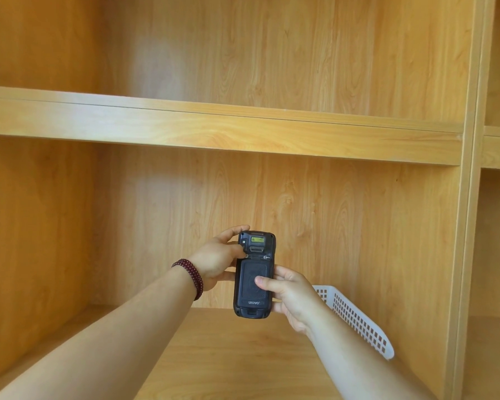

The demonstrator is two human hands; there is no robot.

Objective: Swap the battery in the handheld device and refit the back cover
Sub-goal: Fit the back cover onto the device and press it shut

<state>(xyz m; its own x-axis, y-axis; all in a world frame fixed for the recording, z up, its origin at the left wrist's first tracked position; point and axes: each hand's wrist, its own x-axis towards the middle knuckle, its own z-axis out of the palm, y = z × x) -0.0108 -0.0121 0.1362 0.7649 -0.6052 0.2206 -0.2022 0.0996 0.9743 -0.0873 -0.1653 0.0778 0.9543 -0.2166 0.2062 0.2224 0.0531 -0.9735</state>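
A black handheld device [254,306] is held upright in the air, back side facing me, with a yellow label near its top. Its textured back cover [250,274] sits in place on the lower half. My left hand [217,259] grips the upper left edge, thumb resting on the small latch at the cover's top left corner. My right hand [290,295] holds the lower right edge, thumb pressed on the middle of the cover. No loose battery is visible.
A wooden shelf unit surrounds my arms: one board [220,128] overhead, a lower shelf surface [228,350] beneath the device. A white perforated plastic basket [358,319] stands on that surface at the right. An upright divider [468,197] closes the right side.
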